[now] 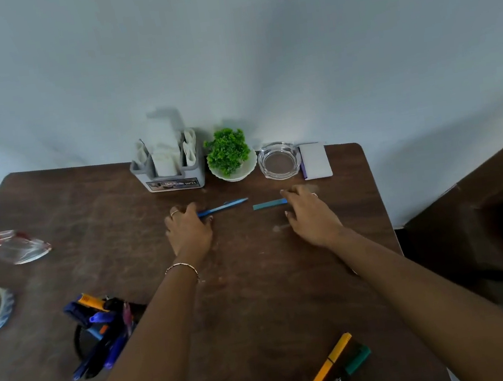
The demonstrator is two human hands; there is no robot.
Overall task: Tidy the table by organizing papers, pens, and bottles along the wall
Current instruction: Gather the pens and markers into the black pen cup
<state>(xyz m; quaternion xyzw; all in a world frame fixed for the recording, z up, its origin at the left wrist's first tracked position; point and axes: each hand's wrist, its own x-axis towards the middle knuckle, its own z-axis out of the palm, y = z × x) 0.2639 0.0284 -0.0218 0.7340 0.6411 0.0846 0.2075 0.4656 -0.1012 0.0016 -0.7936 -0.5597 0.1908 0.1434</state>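
Left hand point(190, 230) grips 1 pen point(224, 207) — right hand point(311, 217) splayed.

Our left hand point(189, 227) holds a slim blue pen point(223, 207) on the dark brown wooden worktop point(256, 285). Our right hand point(309, 214) touches a short teal stick point(269, 204).

Scuffed matt wood table point(256, 285), clear glossy glass ashtray point(279, 160), grey plastic napkin holder point(175, 181) w/ paper.
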